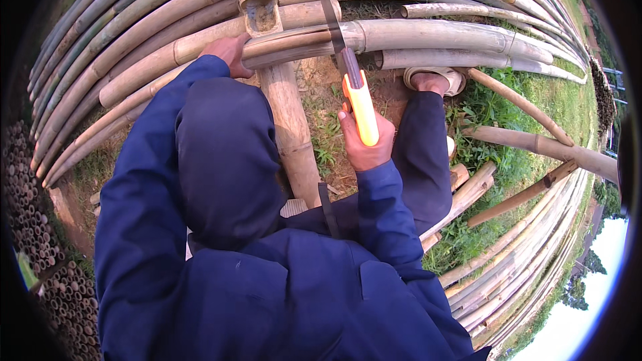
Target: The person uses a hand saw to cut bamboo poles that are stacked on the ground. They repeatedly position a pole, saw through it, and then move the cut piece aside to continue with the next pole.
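My right hand (pixel 369 142) is closed round the yellow and orange handle of a hand saw (pixel 362 110). The saw's long dark blade points away from me and lies across a thick bamboo pole (pixel 428 35). At the pole's left end, my left hand (pixel 231 53) grips it, with some fingers hidden behind the bamboo. Near that end the pole has a brown, darkened stretch. Beneath it runs a bamboo log (pixel 289 127), pointing away from me between my legs. A notched bamboo piece (pixel 261 10) sits at the log's far end.
Long bamboo poles (pixel 134 33) lie in rows at the left and far side, with more poles (pixel 528 254) at the right. Crossed bamboo supports (pixel 542 144) stand over grass. Stacked cut bamboo (pixel 67 307) fills the lower left. My sandalled foot (pixel 435 82) is beside the pole.
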Tool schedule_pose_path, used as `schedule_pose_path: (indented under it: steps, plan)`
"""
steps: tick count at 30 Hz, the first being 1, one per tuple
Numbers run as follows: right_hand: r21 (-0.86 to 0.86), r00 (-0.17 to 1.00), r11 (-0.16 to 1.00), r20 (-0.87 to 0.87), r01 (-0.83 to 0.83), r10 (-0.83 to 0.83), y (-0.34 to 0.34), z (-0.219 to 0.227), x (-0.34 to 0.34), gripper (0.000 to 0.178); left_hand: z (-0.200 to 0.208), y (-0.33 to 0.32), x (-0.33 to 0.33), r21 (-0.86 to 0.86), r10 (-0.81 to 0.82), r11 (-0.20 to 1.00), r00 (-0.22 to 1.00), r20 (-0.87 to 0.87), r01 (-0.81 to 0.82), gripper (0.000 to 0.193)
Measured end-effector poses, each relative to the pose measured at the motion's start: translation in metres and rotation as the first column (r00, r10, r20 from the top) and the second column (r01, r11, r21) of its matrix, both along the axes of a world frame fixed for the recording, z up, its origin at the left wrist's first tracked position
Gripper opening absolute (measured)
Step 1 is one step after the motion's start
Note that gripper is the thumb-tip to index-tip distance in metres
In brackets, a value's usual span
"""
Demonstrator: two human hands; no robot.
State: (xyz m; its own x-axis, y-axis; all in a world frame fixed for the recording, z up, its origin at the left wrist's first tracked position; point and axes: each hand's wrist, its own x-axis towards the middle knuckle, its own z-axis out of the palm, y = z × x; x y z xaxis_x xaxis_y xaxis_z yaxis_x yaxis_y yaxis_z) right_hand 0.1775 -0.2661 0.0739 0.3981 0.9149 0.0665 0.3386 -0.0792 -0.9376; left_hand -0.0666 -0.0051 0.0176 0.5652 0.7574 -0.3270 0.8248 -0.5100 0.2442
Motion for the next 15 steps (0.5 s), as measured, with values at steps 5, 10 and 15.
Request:
schedule_pose_path:
  steps: [5,10,15]
  plan:
    - [-0.119,0.999,0.993,0.043,0.007,-0.002,-0.103,0.027,-0.017,0.016,-0.008,0.001,-0.018,0.043,-0.05,0.998,0.999,-0.007,0.05,0.078]
    - [-0.164,0.998,0.986,-0.052,0.024,-0.032,-0.074,0.016,-0.008,0.017,-0.004,0.006,-0.007,0.024,-0.027,0.999,0.999,-0.025,0.027,0.078]
    - [-0.005,0.998,1.0,0.069,-0.003,0.003,0.007,0.001,0.003,0.013,-0.001,0.009,-0.003,0.012,-0.032,0.999,0.999,-0.027,0.032,0.082]
